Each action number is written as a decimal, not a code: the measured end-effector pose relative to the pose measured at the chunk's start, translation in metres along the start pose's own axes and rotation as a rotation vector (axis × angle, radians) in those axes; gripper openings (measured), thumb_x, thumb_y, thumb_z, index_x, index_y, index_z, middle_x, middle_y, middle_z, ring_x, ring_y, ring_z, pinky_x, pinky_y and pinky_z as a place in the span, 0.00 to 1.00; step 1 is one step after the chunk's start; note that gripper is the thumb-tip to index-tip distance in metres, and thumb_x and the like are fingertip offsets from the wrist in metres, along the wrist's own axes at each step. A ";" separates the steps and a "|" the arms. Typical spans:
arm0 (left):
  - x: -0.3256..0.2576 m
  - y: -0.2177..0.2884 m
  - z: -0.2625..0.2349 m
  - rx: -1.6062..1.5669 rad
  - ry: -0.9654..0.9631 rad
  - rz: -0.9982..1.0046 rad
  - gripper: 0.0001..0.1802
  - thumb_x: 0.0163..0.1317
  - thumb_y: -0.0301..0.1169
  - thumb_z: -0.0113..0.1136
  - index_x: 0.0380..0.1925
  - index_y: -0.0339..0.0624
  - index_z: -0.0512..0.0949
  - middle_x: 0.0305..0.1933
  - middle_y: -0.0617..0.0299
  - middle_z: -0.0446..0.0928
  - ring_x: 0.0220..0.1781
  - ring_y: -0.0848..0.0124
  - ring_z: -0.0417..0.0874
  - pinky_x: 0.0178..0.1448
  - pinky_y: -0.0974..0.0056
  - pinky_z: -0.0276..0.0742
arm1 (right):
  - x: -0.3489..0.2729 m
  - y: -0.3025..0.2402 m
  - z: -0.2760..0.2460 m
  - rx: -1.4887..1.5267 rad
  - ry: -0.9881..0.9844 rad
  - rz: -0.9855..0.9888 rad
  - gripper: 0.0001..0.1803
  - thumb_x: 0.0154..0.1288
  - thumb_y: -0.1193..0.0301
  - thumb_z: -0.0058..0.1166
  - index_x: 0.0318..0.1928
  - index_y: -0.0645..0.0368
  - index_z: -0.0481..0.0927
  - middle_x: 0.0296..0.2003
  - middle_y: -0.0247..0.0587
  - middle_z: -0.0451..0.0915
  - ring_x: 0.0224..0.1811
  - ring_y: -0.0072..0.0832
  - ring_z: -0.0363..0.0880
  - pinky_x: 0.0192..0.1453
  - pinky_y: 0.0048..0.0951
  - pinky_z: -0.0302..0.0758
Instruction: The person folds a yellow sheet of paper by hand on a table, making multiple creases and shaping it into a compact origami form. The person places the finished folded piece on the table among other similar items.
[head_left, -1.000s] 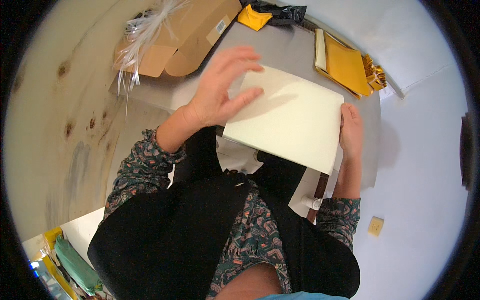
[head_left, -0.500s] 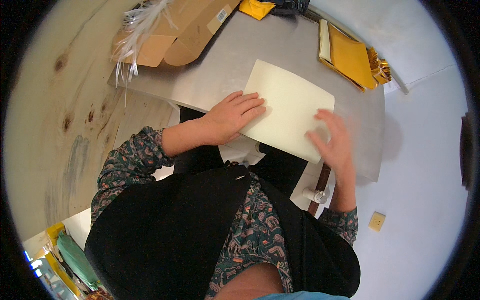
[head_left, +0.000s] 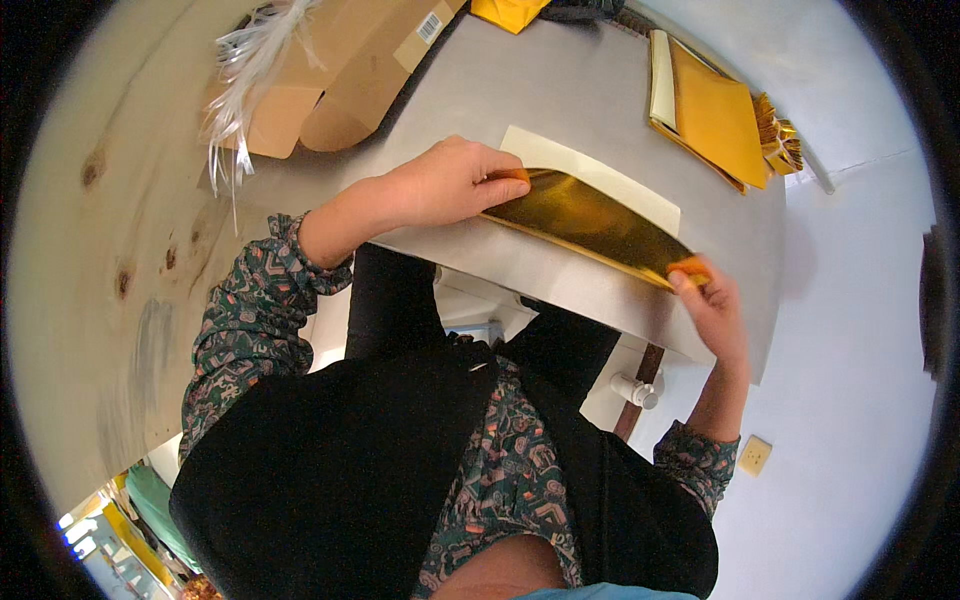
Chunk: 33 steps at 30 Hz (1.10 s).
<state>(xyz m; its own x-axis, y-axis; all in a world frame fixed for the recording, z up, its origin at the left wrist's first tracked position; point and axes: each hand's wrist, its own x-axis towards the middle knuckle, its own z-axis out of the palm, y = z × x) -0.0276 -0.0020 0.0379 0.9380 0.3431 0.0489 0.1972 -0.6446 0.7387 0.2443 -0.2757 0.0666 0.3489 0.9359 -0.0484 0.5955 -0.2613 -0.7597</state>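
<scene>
A sheet of gold-backed paper (head_left: 590,218) lies at the table's near edge, its near part folded up and away so the shiny gold side shows. Beyond the fold, a strip of the pale cream side shows. My left hand (head_left: 450,185) pinches the left end of the turned-up part between thumb and fingers. At the right end, my right hand (head_left: 712,300) grips the same part, its fingertips tinted orange by the gold.
An open cardboard box (head_left: 350,85) with white ribbon strands (head_left: 245,95) stands at the left. A stack of gold sheets (head_left: 715,115) and pleated gold pieces (head_left: 778,140) lie far right on the grey table (head_left: 450,110). A yellow packet (head_left: 508,12) sits at the back.
The sheet lay flat, cream side up, under my left hand, with my right hand near its right edge. Now both hands hold the near part folded over, gold side showing.
</scene>
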 end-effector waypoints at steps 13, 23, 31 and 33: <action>0.041 -0.036 0.015 -0.009 0.224 -0.141 0.13 0.68 0.36 0.69 0.41 0.37 0.82 0.27 0.55 0.85 0.26 0.68 0.86 0.31 0.64 0.80 | 0.036 0.021 0.015 -0.006 0.238 0.224 0.13 0.72 0.70 0.63 0.30 0.57 0.75 0.23 0.23 0.71 0.24 0.11 0.65 0.27 0.19 0.60; 0.032 -0.043 0.018 -0.030 0.291 -0.183 0.25 0.64 0.37 0.74 0.52 0.44 0.69 0.22 0.61 0.81 0.21 0.69 0.85 0.25 0.65 0.77 | 0.040 0.000 0.024 0.031 0.299 0.393 0.11 0.70 0.79 0.63 0.34 0.57 0.73 0.24 0.25 0.73 0.26 0.10 0.72 0.27 0.14 0.65; 0.030 -0.048 0.010 -0.030 0.264 -0.213 0.25 0.64 0.38 0.73 0.55 0.46 0.71 0.20 0.61 0.79 0.20 0.67 0.83 0.24 0.63 0.75 | 0.042 -0.023 0.038 0.098 0.371 0.502 0.10 0.69 0.82 0.62 0.35 0.57 0.74 0.24 0.24 0.72 0.25 0.09 0.71 0.27 0.14 0.65; 0.031 -0.046 0.009 0.037 0.245 -0.193 0.25 0.64 0.39 0.73 0.55 0.46 0.72 0.22 0.60 0.78 0.21 0.64 0.82 0.26 0.61 0.76 | 0.041 -0.022 0.038 0.085 0.375 0.503 0.10 0.68 0.82 0.63 0.36 0.57 0.75 0.25 0.24 0.72 0.26 0.10 0.72 0.28 0.14 0.66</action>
<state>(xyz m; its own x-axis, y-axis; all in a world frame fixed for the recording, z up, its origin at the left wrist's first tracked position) -0.0052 0.0326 -0.0004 0.7865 0.6131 0.0745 0.3793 -0.5746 0.7252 0.2179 -0.2227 0.0573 0.8101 0.5531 -0.1942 0.2385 -0.6136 -0.7527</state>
